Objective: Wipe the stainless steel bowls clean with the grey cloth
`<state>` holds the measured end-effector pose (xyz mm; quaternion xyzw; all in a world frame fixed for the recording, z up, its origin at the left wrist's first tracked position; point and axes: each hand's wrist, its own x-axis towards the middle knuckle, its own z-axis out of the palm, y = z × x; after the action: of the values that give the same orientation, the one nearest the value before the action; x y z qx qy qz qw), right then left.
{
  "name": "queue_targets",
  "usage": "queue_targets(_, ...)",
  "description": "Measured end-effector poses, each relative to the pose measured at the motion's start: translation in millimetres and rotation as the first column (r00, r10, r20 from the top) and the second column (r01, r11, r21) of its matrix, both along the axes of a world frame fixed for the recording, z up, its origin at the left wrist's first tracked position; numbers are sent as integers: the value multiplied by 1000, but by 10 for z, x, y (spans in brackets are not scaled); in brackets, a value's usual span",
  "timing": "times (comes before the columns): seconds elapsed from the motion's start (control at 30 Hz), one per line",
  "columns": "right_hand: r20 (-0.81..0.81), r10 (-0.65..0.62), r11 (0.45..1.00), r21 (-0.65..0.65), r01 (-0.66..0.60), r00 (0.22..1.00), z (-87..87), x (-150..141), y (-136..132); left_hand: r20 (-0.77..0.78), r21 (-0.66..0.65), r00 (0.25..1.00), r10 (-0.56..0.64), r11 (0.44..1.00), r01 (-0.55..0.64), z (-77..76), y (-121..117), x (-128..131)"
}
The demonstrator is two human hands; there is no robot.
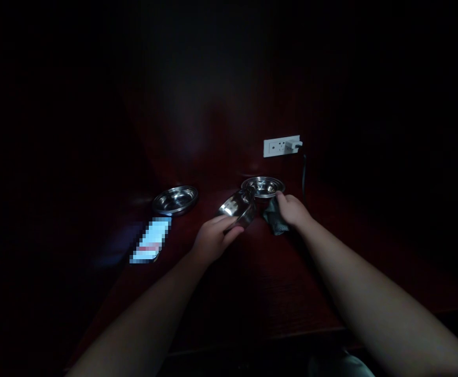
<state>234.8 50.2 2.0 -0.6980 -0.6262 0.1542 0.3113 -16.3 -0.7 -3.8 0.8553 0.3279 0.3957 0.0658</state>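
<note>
My left hand (215, 236) grips a shiny metal bowl (235, 205), tilted on its side above the dark red table. In my right hand (292, 210) is a dark green cloth (275, 219), bunched up and hanging below the fingers. Just beyond both hands sits a second metal bowl (263, 187) with a wide rim; the held bowl overlaps its left edge in view, and I cannot tell if they touch. A third shallow metal bowl (175, 200) stands apart at the left.
A lit phone screen (151, 241), blurred into blocks, lies in front of the left bowl. On the back wall is a white socket plate (275, 147) with a plug in it, its cable (304, 175) hanging down. The surroundings are very dark.
</note>
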Motion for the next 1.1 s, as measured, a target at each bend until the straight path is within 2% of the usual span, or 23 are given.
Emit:
queue_targets(0.13,91,-106,993,-49,111,990,-95,122,87,-113,-1,994,2,1000,-3,-27,33,-12)
queue_targets(0.3,121,-168,986,6,169,978,-191,149,128,-220,22,975,-2,1000,7,-10,54,-3)
queue_targets(0.43,112,-72,991,118,59,991,-248,107,180,-288,50,958,-4,999,20,0,82,7)
queue_targets(0.53,160,-9,997,83,-5,987,-300,66,246,-291,54,957,11,999,6,-9,104,10)
queue_targets(0.63,169,-16,999,52,7,986,-344,40,323,-300,37,954,9,999,2,-29,129,3)
queue_targets(0.77,161,-20,999,31,15,987,-373,36,414,-303,23,950,76,997,-72,-62,166,-13)
queue_targets(1.1,163,-29,997,70,18,986,-371,33,436,-282,-85,950,137,982,-167,-120,196,-10)
